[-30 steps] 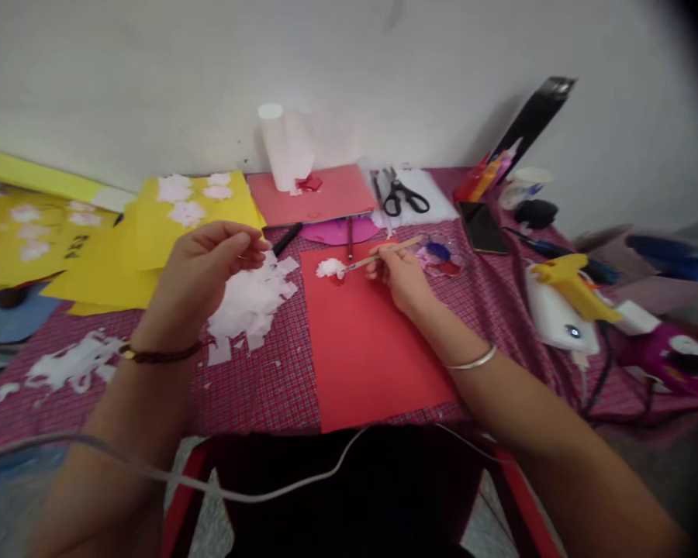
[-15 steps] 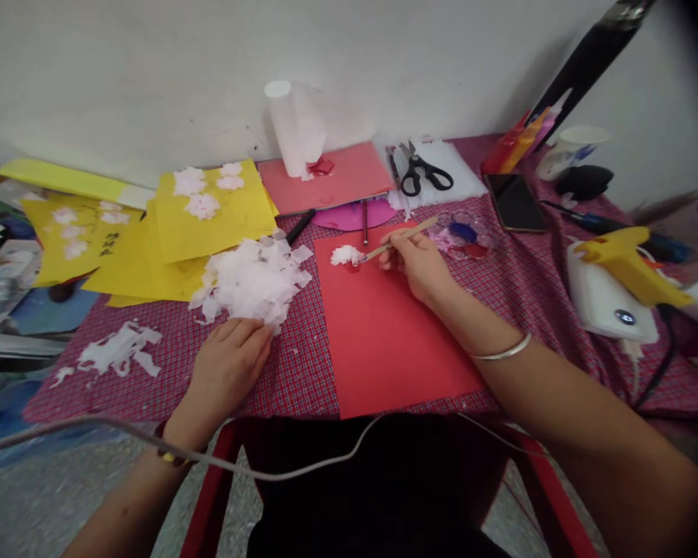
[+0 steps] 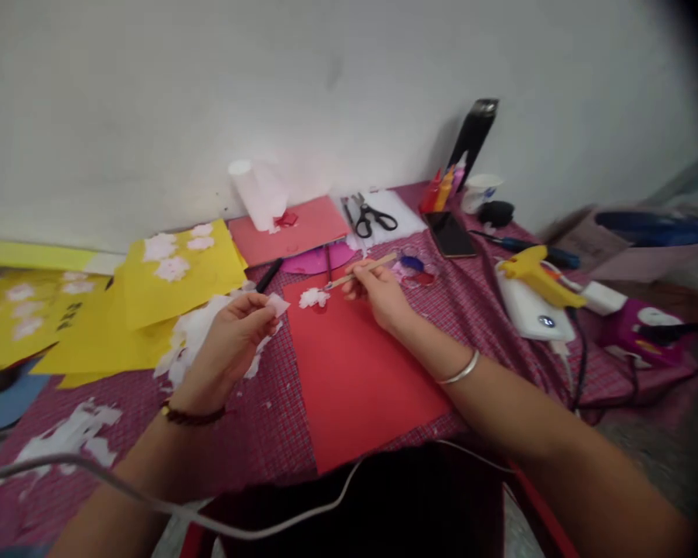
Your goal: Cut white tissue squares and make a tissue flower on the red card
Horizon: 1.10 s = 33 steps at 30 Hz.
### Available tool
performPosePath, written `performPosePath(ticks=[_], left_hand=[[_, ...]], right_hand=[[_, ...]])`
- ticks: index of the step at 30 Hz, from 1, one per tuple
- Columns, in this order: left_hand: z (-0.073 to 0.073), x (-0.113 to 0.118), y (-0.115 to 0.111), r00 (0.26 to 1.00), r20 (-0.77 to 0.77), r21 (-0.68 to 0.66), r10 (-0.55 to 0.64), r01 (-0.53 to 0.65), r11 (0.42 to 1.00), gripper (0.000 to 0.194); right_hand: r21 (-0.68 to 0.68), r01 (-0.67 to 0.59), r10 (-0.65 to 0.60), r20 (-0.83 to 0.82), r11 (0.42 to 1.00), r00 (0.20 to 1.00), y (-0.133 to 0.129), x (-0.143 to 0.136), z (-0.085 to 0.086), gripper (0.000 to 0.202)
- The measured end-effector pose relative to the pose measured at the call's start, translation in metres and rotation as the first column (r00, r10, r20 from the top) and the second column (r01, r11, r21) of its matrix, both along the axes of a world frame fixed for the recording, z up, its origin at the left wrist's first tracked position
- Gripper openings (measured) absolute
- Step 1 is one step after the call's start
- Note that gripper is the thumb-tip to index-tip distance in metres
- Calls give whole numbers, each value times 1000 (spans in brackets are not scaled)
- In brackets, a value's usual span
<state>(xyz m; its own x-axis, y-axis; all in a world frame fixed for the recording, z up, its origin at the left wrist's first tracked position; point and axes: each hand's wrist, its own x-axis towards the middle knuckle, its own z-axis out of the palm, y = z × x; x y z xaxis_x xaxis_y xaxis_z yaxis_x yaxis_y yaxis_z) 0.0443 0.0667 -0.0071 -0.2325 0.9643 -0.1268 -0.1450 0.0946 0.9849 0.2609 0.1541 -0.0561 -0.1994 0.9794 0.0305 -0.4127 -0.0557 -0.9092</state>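
My left hand [image 3: 241,329] pinches a small torn piece of white paper [image 3: 278,304], held just left of the red sheet [image 3: 366,380]. Below and behind that hand lies a heap of torn white paper scraps [image 3: 189,333], partly hidden by it. My right hand [image 3: 378,293] is closed around a thin wooden stick [image 3: 372,267], whose tip reaches toward a cluster of white paper bits [image 3: 314,297] near the top left corner of the red sheet. A small wet-looking patch shows beside the cluster.
Yellow sheets [image 3: 186,283] with white paper blossoms lie at left. Scissors [image 3: 372,215], a phone [image 3: 450,235], paint tubes [image 3: 439,192] and a paper cup [image 3: 482,192] stand at the back. A yellow glue gun [image 3: 540,275] rests at right. A cable [image 3: 168,508] crosses in front.
My left hand has risen from the scrap heap with a paper piece between its fingers and moved toward the red sheet. The right hand keeps its stick by the cluster. The camera view has shifted.
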Motion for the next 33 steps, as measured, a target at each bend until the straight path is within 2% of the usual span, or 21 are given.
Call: performPosePath(ticks=[3,6,12,17,22,28,33], left_hand=[[-15,21,29,998,47,-5,-35,35,999,23],[-27,33,39,995,88,-26,-47,49,998,23],[-36,33,31,993,108,-50,-51,57,997,19],[-37,33,29,992,116,-40,-57,62,997,18],[-37,34,28,985,164,-42,-44,52,998,16],[-34,33,29,960,280,-65,-3,22,998,13],[-30,35,27,931,357,-27,-79,95,995,13]], right_hand=[[71,-18,20,-28,997,999,-1,2,3,23],[157,-54,53,6,986,999,-3,2,4,22],[276,-149,119,123,949,985,-10,-3,3,17],[306,-155,102,183,939,978,-15,-6,5,13],[326,-137,84,174,935,981,-15,-7,3,10],[213,-129,112,88,968,990,-14,-7,6,18],[34,-167,169,-71,985,983,-16,-6,6,17]])
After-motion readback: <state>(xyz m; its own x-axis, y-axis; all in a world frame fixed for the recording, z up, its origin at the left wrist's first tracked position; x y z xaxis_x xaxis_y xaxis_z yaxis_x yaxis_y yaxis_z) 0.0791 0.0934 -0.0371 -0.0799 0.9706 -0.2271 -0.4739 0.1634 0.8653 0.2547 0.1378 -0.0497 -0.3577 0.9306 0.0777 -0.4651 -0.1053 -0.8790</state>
